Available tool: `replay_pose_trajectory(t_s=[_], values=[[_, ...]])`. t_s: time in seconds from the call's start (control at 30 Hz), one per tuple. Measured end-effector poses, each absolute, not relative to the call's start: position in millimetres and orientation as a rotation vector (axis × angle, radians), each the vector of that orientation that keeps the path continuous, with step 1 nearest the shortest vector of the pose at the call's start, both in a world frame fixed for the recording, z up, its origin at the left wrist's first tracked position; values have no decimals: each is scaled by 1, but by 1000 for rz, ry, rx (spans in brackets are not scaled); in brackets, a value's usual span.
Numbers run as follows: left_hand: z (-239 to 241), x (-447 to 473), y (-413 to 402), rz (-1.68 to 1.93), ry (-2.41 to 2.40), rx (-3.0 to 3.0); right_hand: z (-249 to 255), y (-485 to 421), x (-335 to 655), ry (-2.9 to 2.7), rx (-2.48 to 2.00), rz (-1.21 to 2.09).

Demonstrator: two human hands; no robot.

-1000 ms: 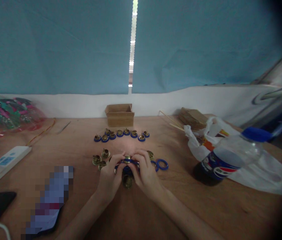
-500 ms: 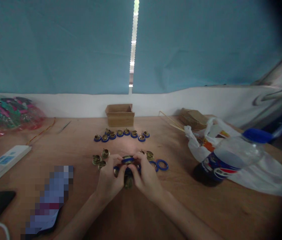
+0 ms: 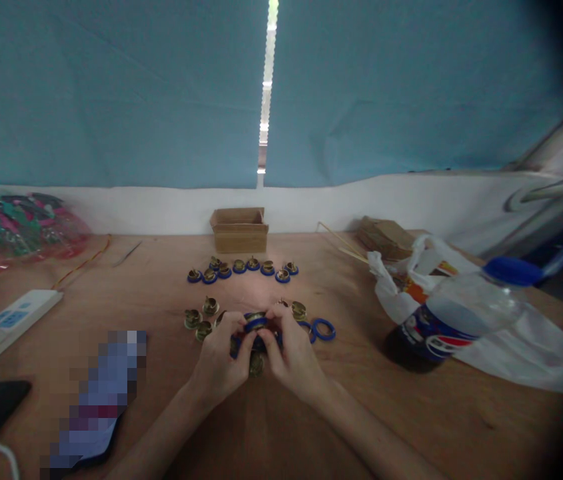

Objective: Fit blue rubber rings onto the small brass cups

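Observation:
Between the fingertips of both hands is a small round brass-coloured metal piece with a blue ring (image 3: 256, 323) around it. My left hand (image 3: 224, 353) pinches its left side, and my right hand (image 3: 291, 350) pinches the right. Below the fingers a brass-coloured piece (image 3: 256, 365) lies on the table. Bare brass-coloured pieces (image 3: 192, 319) lie left of my left hand, and another (image 3: 299, 310) sits beyond my right hand. A loose blue ring (image 3: 324, 329) rests to the right. More blue rings under my hands are partly hidden.
Several brass pieces with blue rings (image 3: 239, 267) stand in a row before an open cardboard box (image 3: 240, 237). At right are a Pepsi bottle (image 3: 441, 333) and a white plastic bag (image 3: 516, 360). A phone (image 3: 101, 400) and a power strip (image 3: 16, 327) lie at left.
The held piece with its blue ring has tilted slightly between my fingers. My left hand has shifted a little to the right; the other objects stay in place.

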State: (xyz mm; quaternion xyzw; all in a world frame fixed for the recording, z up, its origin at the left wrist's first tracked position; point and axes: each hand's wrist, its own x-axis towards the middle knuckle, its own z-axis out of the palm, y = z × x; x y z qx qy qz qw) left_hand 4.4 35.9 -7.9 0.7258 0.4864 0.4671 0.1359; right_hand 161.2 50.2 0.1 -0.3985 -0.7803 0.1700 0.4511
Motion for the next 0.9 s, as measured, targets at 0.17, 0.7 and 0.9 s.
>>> replay_pose_trajectory(t_s=[0.17, 0.7, 0.9], values=[[-8, 6, 35, 1361, 1366, 2111, 1, 50, 162, -1922, -969, 435], [-8, 6, 41, 1328, 1404, 1954, 19, 47, 159, -1832, -927, 457], [-11, 6, 46, 1230, 1636, 2010, 13, 48, 160, -1939, -919, 338]])
